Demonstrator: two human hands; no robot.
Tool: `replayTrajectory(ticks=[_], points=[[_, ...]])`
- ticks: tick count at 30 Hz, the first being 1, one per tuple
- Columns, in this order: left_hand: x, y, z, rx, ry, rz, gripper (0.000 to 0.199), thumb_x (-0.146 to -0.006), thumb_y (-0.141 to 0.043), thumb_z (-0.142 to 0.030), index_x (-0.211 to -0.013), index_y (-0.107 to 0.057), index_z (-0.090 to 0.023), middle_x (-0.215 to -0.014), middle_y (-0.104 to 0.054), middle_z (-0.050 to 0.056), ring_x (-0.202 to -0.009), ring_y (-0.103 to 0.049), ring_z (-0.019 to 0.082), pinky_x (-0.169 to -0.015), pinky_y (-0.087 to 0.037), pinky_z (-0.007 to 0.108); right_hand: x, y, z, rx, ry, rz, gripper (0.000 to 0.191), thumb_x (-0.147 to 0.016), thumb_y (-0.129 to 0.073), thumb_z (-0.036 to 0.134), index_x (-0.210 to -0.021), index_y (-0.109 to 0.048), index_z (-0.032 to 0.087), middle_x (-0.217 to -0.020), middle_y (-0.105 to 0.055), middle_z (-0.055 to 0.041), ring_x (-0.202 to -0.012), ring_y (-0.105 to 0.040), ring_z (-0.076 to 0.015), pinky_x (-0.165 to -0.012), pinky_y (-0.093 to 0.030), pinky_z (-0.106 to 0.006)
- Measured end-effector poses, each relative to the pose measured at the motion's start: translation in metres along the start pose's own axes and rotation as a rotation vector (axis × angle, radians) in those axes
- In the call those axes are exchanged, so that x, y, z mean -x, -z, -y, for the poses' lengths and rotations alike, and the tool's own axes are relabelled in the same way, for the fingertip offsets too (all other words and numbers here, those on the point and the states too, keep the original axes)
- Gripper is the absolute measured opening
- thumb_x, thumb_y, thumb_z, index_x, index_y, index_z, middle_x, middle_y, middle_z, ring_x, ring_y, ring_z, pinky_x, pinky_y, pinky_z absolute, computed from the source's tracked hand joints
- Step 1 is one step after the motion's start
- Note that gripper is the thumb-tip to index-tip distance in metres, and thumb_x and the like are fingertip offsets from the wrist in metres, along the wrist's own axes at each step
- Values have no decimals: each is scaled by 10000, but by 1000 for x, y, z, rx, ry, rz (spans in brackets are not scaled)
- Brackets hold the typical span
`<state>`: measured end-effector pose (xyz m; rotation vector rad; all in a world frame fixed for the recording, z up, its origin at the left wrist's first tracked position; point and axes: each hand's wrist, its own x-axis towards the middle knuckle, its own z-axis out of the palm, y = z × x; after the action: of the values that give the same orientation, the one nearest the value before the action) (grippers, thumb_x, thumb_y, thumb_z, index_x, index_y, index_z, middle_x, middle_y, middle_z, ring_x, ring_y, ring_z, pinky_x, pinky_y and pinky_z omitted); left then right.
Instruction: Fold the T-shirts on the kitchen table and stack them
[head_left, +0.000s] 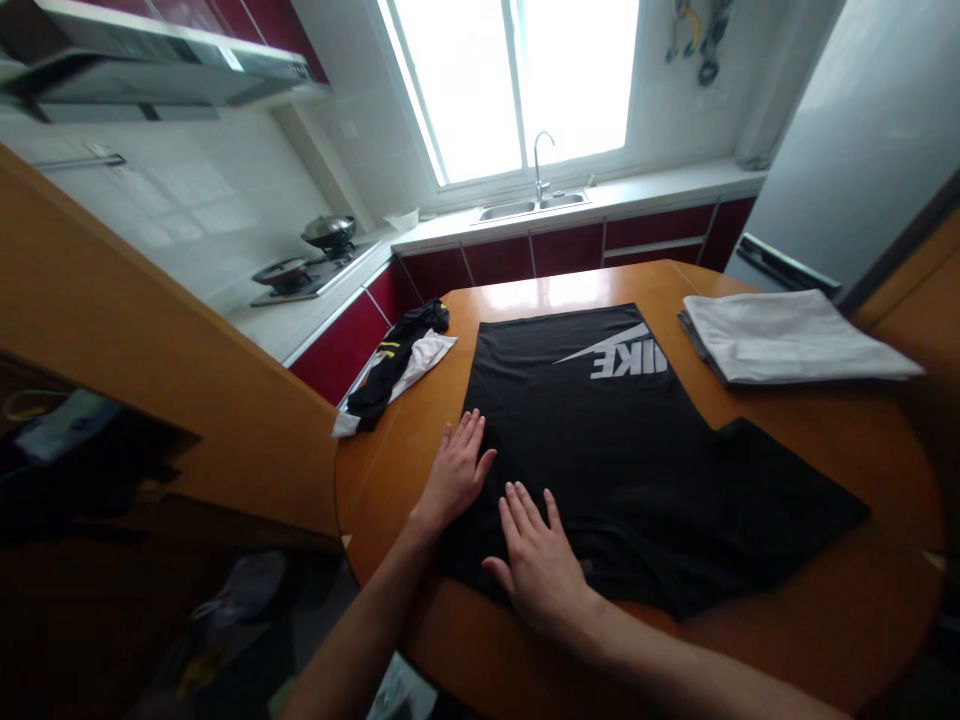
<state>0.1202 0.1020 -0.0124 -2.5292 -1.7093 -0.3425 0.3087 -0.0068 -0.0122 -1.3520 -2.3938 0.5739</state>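
The left hand (456, 474) lies flat, open, on the left edge of the black shirt (600, 440), its fingers slightly spread. The right hand (538, 560) is also open, palm down on the shirt nearer the person, thumb out. Neither grips the cloth. The shirt spreads ahead and to the right of both hands on the wooden table (847, 610); folded white cloth (787, 335) lies beyond it, far right of the hands.

- We hold one left hand (456, 475), one right hand (541, 560).
- We count one black shirt (600, 440), one folded cloth stack (787, 335), one rumpled clothes pile (397, 365).
- We list one table (862, 445), one window (472, 90).
- We record two lidded pans (328, 232), two sink basins (508, 211), one faucet (537, 165), one range hood (172, 80).
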Motion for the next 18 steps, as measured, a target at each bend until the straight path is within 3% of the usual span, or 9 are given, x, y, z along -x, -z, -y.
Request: replayTrajectory(ticks=[7, 14, 18], points=[[1, -4, 11, -1, 6, 128, 623, -1032, -326, -523, -1559, -323, -190, -1606, -330, 112, -1511, -234, 278, -1204, -231, 568, 0, -3, -2, -10, 11, -16, 745, -990, -419, 565, -1535, -349, 62, -1607, -246, -202, -1524, -173, -294, -1228, -86, -575], [0, -2, 3, -8, -38, 71, 626, -1035, -328, -491, -1574, -284, -176, -1623, -291, 114, -1517, -217, 268, -1221, -208, 533, 0, -4, -1, -12, 23, -36, 745, -998, -401, 554, -1525, -349, 29, -1604, -241, -221, -1525, -166, -300, -1223, -97, -590], [2, -14, 5, -21, -76, 119, 626, -1031, -337, -483, -1579, -268, -188, -1628, -275, 116, -1509, -240, 277, -1201, -244, 539, -2, -3, -3, -21, 44, -40, 737, -1003, -397, 545, -1516, -354, 18, -1597, -259, -239, -1525, -163, -304, -1213, -118, -613]])
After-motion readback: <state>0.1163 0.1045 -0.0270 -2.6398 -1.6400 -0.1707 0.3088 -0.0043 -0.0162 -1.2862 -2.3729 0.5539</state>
